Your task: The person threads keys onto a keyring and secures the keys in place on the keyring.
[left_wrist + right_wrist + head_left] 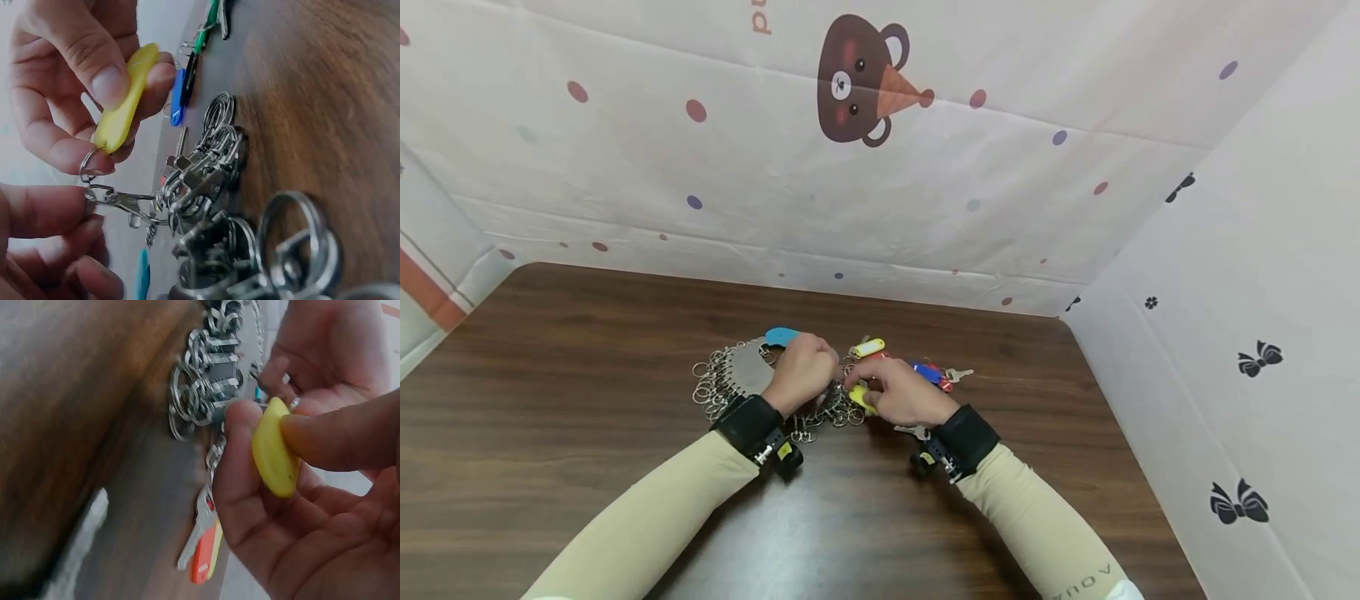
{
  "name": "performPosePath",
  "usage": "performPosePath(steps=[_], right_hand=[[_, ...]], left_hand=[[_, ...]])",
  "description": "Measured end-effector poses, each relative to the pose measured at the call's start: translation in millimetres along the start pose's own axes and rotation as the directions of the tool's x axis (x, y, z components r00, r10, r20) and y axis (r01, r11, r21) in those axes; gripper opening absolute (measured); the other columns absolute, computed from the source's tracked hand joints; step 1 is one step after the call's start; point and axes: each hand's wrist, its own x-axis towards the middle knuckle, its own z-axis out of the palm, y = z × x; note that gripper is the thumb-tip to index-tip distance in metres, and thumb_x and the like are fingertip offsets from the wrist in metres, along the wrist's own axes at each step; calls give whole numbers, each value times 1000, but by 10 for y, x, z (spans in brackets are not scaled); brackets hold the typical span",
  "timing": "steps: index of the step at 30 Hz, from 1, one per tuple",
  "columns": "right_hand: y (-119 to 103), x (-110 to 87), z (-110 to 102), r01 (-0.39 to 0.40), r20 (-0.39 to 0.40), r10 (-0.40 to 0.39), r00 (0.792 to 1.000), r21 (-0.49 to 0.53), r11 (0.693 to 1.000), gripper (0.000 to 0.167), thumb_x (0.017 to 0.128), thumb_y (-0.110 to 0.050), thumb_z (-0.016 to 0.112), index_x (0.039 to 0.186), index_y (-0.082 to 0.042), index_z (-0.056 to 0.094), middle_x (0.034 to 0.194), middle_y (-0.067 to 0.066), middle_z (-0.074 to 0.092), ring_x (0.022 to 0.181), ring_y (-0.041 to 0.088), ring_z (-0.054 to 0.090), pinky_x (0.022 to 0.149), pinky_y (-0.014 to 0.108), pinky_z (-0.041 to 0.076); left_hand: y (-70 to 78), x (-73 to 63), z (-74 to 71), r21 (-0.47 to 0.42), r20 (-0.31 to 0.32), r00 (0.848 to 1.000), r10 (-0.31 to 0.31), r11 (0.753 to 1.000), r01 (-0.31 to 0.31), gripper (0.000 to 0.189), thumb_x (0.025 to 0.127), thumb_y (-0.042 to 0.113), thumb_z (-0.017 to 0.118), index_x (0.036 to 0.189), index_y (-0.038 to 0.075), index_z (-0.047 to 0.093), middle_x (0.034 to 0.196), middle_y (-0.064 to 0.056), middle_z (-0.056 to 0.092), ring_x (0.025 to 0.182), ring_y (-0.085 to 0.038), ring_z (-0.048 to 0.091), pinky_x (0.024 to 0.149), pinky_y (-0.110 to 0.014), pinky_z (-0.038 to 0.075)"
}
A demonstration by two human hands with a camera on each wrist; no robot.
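My right hand (913, 393) pinches a yellow key tag (128, 100) between thumb and fingers. A small split ring (87, 164) hangs from the tag's end. Fingertips of my left hand (803, 373) pinch a silver snap clip (119, 199) right beside that ring. Whether clip and ring are linked is hard to tell. Under the hands, a cluster of metal clips and rings (206, 175) lies on the table. To the left is a flat curved metal plate (749, 368), edged with many rings and joined to a light-blue piece (781, 336).
Right of the cluster lie a blue key tag (927, 372), a silver key (958, 375) and red tags. Another yellow tag (868, 348) lies behind the hands. One key (913, 432) sits near the right wrist. Printed sheets (760, 167) enclose the wooden table (587, 400).
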Motion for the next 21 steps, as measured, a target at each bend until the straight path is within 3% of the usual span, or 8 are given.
performPosePath(steps=[2, 4, 6, 9, 15, 18, 21], right_hand=[[17, -7, -21, 6, 19, -6, 1000, 4, 1000, 31, 97, 8, 57, 121, -5, 74, 121, 11, 71, 82, 15, 63, 69, 21, 49], [36, -8, -37, 11, 39, -12, 999, 10, 1000, 32, 98, 8, 56, 122, -4, 74, 118, 12, 72, 73, 14, 63, 63, 21, 47], [45, -4, -49, 25, 52, -25, 998, -2, 1000, 33, 97, 8, 56, 121, -4, 75, 111, 11, 73, 70, 11, 60, 62, 20, 46], [43, 10, -47, 45, 66, -44, 997, -27, 999, 35, 96, 10, 55, 121, -4, 76, 108, 9, 74, 76, 11, 58, 66, 19, 44], [21, 1, -12, 74, 26, -73, 997, -55, 996, 38, 95, 11, 54, 122, -5, 76, 118, 8, 75, 97, 16, 61, 84, 23, 49], [37, -12, 15, 85, 1, -85, 996, -53, 995, 39, 96, 10, 53, 123, -5, 75, 121, 9, 74, 101, 17, 62, 90, 26, 52], [70, -43, 5, 75, -55, -76, 996, -23, 997, 41, 96, 11, 50, 124, -6, 75, 125, 9, 74, 102, 18, 63, 89, 27, 53]], left_hand=[[23, -12, 17, -50, 31, 999, -44, 998, 45, 38, 78, 0, 53, 50, 17, 34, 54, 2, 29, 48, -16, 24, 55, -29, 28], [43, -22, 33, -76, 44, 997, -71, 994, 74, 41, 77, -2, 52, 50, 19, 28, 51, 4, 21, 45, -15, 19, 52, -30, 23], [64, -37, 53, -89, 48, 995, -88, 992, 93, 42, 77, -3, 50, 50, 20, 27, 47, 5, 21, 41, -15, 21, 49, -30, 21], [98, -51, 81, -39, 23, 996, -92, 995, 92, 40, 76, -2, 49, 49, 20, 29, 45, 5, 23, 39, -15, 24, 47, -28, 20], [134, -45, 130, 17, -63, 992, -111, 994, 112, 38, 74, 0, 51, 47, 19, 31, 46, 6, 23, 40, -14, 25, 46, -26, 20], [106, -51, 143, -35, -61, 992, -110, 994, 108, 40, 78, 2, 53, 48, 19, 33, 46, 7, 26, 40, -14, 28, 45, -26, 24], [47, -63, 120, -131, -2, 996, -92, 987, 91, 37, 89, 7, 57, 57, 16, 42, 50, 6, 34, 43, -13, 34, 49, -26, 33]])
